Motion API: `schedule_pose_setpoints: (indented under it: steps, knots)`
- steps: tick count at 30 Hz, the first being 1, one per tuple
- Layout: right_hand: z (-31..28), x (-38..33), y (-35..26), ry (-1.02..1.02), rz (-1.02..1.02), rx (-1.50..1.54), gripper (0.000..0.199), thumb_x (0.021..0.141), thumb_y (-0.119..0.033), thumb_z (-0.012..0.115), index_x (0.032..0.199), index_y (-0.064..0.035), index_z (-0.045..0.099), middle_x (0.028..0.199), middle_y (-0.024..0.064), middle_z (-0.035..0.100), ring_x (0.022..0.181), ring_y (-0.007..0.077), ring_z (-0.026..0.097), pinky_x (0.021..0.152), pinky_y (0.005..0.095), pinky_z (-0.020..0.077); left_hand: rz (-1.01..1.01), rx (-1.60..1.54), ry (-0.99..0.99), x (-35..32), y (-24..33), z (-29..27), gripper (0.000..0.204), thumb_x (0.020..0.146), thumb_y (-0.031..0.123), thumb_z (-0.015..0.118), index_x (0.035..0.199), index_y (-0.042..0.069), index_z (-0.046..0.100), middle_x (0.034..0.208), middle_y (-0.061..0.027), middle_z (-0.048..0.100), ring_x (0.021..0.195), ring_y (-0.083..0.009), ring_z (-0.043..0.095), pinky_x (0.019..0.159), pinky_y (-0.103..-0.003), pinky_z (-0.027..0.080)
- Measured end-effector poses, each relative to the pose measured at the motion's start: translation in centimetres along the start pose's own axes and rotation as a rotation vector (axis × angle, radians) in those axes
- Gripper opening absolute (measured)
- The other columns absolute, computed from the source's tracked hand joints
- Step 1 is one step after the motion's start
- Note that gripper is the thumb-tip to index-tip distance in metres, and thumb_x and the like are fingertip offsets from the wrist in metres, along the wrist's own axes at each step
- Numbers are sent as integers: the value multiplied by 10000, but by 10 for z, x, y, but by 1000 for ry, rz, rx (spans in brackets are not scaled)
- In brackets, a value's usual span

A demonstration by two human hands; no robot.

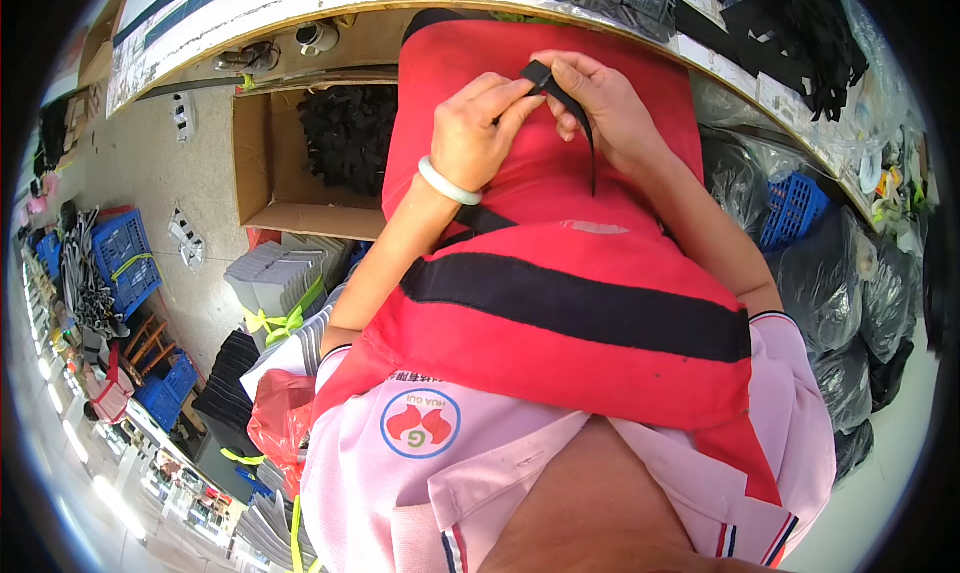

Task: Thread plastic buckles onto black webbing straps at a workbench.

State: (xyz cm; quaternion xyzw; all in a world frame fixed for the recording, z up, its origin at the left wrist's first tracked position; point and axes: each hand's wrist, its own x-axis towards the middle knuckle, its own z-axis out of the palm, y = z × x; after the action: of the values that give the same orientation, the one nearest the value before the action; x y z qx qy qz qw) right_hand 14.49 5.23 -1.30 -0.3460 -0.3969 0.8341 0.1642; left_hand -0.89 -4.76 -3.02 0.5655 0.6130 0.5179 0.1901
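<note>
The black strap (577, 110) was held clear of the desk (240, 21), between the middle of the desk's near edge and the black band (580, 305), above the red apron (640, 258). Its upper end was pinched between the thumb and fingertips of the left hand (470, 123); the portion beside that end was gripped by the thumb and bent fingers of the right hand (610, 103). Whether a fold or a separate fitting was formed at the upper end could not be determined.

For sound handling, it was judged that the upper end should be kept flat and steady by the left fingertips, that the strap should be guided without twist by the right, and that its edges should be aligned before pressure was applied.

The long axis was inclined: the upper end was pointed toward the desk's near edge and slightly left, while the free tail was curved rightward and directed down toward the black band.
</note>
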Motion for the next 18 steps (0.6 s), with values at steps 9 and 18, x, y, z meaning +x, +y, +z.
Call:
schedule_pose_setpoints:
  steps: [9, 18]
  knots:
    - [5, -1, 6, 69, -399, -405, 141, 893, -111, 651, 990, -9, 638, 974, 42, 611, 910, 87, 581, 818, 218, 472, -1050, -1224, 42, -1, -8, 2, 209, 886, 127, 659, 999, -49, 661, 763, -87, 652, 511, -98, 529, 378, -212, 374]
    - [8, -15, -26, 117, -96, -459, 158, 905, -166, 648, 907, -10, 625, 673, 18, 594, 496, 56, 528, 431, 200, 427, -723, -770, 188, 6, 4, 6, 159, 858, 81, 691, 967, -35, 689, 742, -55, 663, 526, -72, 544, 438, -195, 393]
